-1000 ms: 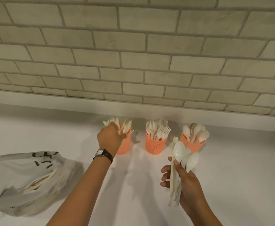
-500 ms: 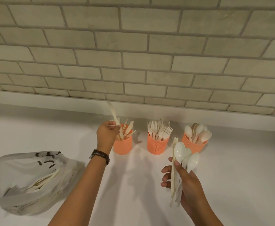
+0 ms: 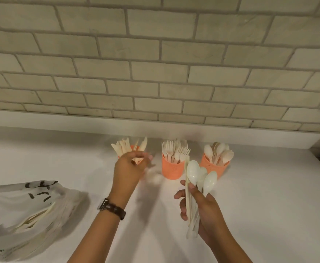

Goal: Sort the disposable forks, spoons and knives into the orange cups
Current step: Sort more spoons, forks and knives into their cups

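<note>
Three orange cups stand in a row on the white desk [image 3: 269,205], near the brick wall [image 3: 155,63].

- The left cup [image 3: 132,148] holds knives [image 3: 124,147], blades up. It is largely hidden behind the left hand.
- The middle cup [image 3: 172,170] holds forks [image 3: 176,150], tines up.
- The right cup [image 3: 207,165] holds spoons [image 3: 220,152], bowls up.

The left hand [image 3: 129,168] hovers directly in front of the left cup. Its fingers are loosely curled and nothing is visible in them, though the fingertips are blurred. A dark wristwatch [image 3: 112,207] sits on this wrist.

The right hand [image 3: 203,209] is raised above the desk in front of the middle and right cups. It grips a bundle of cutlery [image 3: 190,221] by the handles. White spoons [image 3: 193,171] fan upward from the bundle. The flat pieces at its left side face edge-on, so I cannot tell their type.

A white plastic bag [image 3: 13,202] with black markings lies on the desk at the left, well apart from the cups. More pale cutlery [image 3: 39,215] shows through its opening.
</note>
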`<state>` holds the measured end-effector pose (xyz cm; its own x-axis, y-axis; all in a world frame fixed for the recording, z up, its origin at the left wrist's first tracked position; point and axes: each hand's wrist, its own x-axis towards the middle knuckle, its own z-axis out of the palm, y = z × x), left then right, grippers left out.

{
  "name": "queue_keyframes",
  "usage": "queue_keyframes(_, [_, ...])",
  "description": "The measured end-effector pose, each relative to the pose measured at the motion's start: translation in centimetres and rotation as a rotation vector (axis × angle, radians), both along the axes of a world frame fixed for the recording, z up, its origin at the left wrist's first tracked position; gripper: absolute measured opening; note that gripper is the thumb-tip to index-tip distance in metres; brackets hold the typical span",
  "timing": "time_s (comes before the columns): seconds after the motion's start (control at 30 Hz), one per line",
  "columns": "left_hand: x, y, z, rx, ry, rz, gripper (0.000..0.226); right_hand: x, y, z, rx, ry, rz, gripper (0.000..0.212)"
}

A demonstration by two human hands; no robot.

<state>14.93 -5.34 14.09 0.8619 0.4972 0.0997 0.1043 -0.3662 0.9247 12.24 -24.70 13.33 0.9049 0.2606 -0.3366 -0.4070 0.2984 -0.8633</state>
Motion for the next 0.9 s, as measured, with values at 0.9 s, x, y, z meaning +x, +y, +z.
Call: queue_keyframes(0.9, [2.6, 4.4, -0.9, 0.213, -0.077, 0.251, 0.02, 0.6, -1.2, -0.4, -0.169, -0.136, 0.022, 0.021])
